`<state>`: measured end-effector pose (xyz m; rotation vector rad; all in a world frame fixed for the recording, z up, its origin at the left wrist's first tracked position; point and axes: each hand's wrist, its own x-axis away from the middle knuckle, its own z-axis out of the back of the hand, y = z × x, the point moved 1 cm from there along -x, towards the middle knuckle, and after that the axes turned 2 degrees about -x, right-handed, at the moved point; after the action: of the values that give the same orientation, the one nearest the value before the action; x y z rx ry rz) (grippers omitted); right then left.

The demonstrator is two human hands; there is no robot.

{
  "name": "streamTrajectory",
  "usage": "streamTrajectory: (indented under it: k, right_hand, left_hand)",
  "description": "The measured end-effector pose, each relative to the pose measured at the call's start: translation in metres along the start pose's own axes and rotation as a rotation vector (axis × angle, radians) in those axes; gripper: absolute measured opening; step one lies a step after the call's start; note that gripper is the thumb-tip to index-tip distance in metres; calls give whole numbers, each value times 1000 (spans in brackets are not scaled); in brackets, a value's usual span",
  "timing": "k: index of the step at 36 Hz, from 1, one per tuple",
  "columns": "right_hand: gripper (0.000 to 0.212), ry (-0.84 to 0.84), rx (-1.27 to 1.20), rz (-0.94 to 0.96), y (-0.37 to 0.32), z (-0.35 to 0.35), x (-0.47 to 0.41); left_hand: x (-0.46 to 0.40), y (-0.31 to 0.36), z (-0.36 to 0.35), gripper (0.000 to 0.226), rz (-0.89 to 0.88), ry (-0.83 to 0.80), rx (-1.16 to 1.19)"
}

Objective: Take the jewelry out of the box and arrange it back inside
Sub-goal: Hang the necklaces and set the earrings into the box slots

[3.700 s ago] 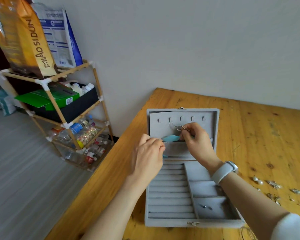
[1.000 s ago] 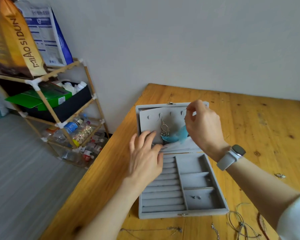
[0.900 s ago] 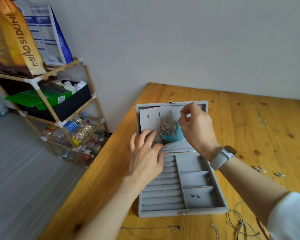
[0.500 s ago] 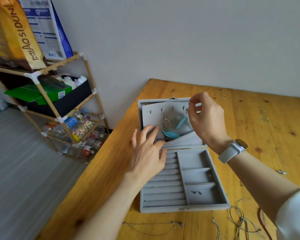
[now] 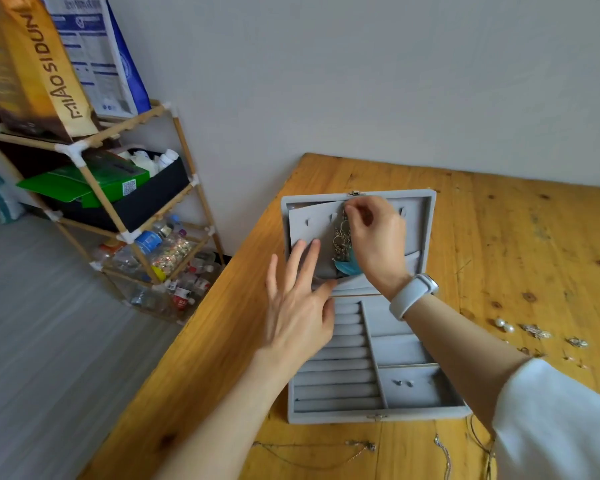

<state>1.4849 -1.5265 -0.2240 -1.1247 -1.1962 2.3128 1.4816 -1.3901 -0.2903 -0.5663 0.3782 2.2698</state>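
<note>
A grey velvet jewelry box (image 5: 426, 407) lies open on the wooden table (image 5: 534, 258), its lid (image 5: 425, 216) folded back flat. My right hand (image 5: 374, 237) pinches the top of a silver dangling earring with a blue feather (image 5: 343, 249) at the row of hooks on the lid's inner panel. My left hand (image 5: 298, 306) has straight fingers that press on the lid's panel and pocket beside the earring. Small studs (image 5: 403, 383) lie in the box's front right compartment. The ring rolls (image 5: 336, 372) on the left hold nothing that I can see.
Loose earrings and pearls (image 5: 534, 332) lie on the table at the right. Thin chains (image 5: 326, 452) and cords (image 5: 478, 441) lie in front of the box. A bamboo shelf (image 5: 129, 233) with bags, boxes and bottles stands left of the table, by the wall.
My right hand has moved left along the lid's hooks and now pinches the earring's top. The left hand still presses the lid panel. The camera view has shifted slightly.
</note>
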Motion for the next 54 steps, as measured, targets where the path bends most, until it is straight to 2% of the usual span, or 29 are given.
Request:
streamTrajectory:
  k: [9, 21, 28, 33, 39, 41, 45, 49, 54]
  right_hand:
    - [12, 38, 103, -47, 5, -13, 4]
    - [13, 60, 159, 83, 12, -18, 16]
    - [11, -21, 100, 41, 27, -15, 32]
    - [26, -33, 95, -30, 22, -18, 32]
    - [13, 52, 229, 144, 15, -24, 29]
    - [14, 63, 260, 207, 15, -25, 30]
    - [23, 12, 348, 340, 23, -20, 33]
    - [32, -105, 314, 384, 33, -11, 40]
    - [25, -179, 299, 279, 44, 3, 49]
  left_hand:
    - [-1, -3, -3, 32, -4, -35, 187]
    - [0, -3, -6, 32, -34, -1, 197]
    - [1, -4, -8, 34, -31, 29, 166]
    - [2, -4, -7, 34, -37, 11, 182]
    - [3, -3, -6, 31, -32, -9, 204]
    - [3, -3, -6, 31, -32, -8, 198]
    - [3, -4, -8, 30, -27, 2, 186]
    - [4, -4, -7, 32, -29, -11, 152]
    - [5, -3, -7, 32, -32, -13, 125]
